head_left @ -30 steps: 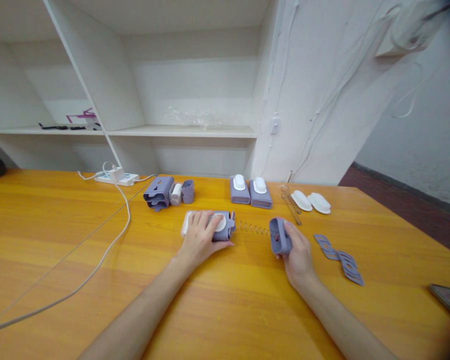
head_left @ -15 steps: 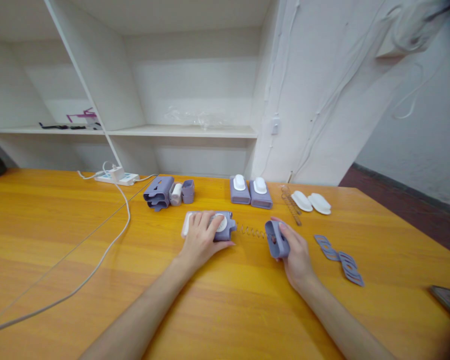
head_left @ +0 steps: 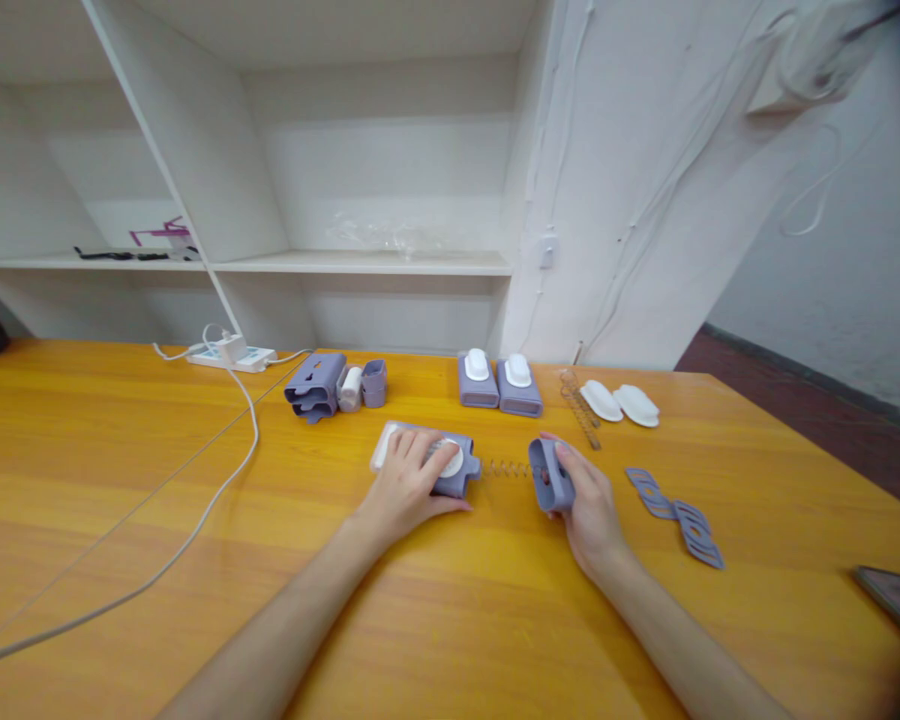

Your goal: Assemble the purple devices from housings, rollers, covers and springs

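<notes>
My left hand (head_left: 407, 470) is wrapped over a purple plastic housing (head_left: 459, 482) lying on the table, with a white round part on its top and a white end at its left. A thin coil spring (head_left: 510, 468) stretches from the housing's right end to a hollow purple cap (head_left: 543, 478). My right hand (head_left: 592, 505) grips that cap, its open side facing left toward the housing. To the right lie slotted purple flat plates (head_left: 696, 535). Behind my right hand are loose springs (head_left: 581, 408) and white oval covers (head_left: 636, 405).
On the wooden table (head_left: 450, 620), two purple housings with white tops (head_left: 520, 390) stand at the back. Further left are a purple casing (head_left: 316, 385), a white cylinder part (head_left: 351, 388) and a small purple cup (head_left: 375, 383). A power strip (head_left: 244, 357) trails a white cable (head_left: 217, 500).
The housing under my left hand has shifted slightly right and turned, its right end now nearer me. The gap to the cap has narrowed and the spring looks shorter.
</notes>
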Available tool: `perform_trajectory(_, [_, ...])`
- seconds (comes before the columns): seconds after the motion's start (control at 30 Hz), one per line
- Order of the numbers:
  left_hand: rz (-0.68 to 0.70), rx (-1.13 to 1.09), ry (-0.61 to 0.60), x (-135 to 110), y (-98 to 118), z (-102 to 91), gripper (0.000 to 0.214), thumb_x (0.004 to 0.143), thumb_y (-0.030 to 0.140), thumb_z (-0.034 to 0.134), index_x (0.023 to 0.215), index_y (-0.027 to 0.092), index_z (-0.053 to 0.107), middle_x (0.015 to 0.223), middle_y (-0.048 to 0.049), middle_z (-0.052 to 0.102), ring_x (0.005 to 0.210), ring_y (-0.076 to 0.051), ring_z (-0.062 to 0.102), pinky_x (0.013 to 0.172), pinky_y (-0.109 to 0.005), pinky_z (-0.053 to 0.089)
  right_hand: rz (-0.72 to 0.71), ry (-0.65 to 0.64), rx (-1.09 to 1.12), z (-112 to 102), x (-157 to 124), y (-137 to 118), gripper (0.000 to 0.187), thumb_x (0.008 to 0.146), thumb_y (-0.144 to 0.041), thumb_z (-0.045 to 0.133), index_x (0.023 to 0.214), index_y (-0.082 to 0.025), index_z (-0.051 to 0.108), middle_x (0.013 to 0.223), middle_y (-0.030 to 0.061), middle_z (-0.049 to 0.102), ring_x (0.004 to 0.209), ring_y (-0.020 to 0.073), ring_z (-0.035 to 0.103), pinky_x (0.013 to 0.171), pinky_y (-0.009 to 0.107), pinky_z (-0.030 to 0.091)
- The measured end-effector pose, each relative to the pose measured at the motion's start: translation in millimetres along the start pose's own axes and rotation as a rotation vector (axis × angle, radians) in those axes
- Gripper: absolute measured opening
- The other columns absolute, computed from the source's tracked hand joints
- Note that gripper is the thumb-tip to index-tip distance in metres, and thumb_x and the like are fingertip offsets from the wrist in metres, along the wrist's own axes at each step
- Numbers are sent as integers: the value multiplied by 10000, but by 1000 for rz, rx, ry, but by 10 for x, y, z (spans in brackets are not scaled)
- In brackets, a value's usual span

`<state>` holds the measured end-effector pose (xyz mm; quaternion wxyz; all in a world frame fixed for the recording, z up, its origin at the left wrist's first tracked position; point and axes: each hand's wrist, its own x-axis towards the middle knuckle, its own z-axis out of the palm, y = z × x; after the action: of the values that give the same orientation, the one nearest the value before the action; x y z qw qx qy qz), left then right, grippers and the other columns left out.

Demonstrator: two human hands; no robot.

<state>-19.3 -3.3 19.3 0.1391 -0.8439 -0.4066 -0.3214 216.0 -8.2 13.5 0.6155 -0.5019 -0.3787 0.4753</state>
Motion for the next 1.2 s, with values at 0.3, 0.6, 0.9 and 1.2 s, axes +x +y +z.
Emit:
perform_trajectory(0.3, [-15, 14, -32, 15, 4, 2, 614, 666, 549, 679, 1139, 195, 511, 1108, -119, 557, 979, -286, 489, 854, -435, 361, -86, -33, -159, 54, -26, -20, 479, 740, -508, 594, 1120, -218, 614, 744, 7, 597, 530, 137, 498, 336, 206, 404])
perform_trajectory(0.6, [0, -44, -33, 31, 125, -4, 627, 654, 594, 660, 1127, 206, 525, 1082, -115, 569, 964, -277, 502, 841, -424, 368, -238, -116, -279, 70, -40, 39, 443, 760, -457, 616, 1120, -200, 626, 982, 46, 662, 836, 202, 582, 693, 275, 470])
perform_trajectory(0.9, [4, -78, -90, 56, 318, 35, 562, 717, 514, 647, 1170, 219, 490, 1133, -113, 545, 989, -285, 499, 838, -430, 399, -147, -181, -236, 61, 16, 110, 490, 697, -447, 687, 1114, -201, 608, 978, 62, 679, 845, 231, 628, 738, 337, 500])
perform_trajectory(1.2, [-35, -89, -131, 63, 91, -92, 915, 559, 658, 683, 1285, 178, 400, 1317, -196, 427, 1229, -355, 382, 996, -534, 320, -84, -184, -182, 76, -6, 61, 525, 677, -395, 713, 1145, -191, 591, 965, 63, 686, 833, 226, 636, 684, 311, 506])
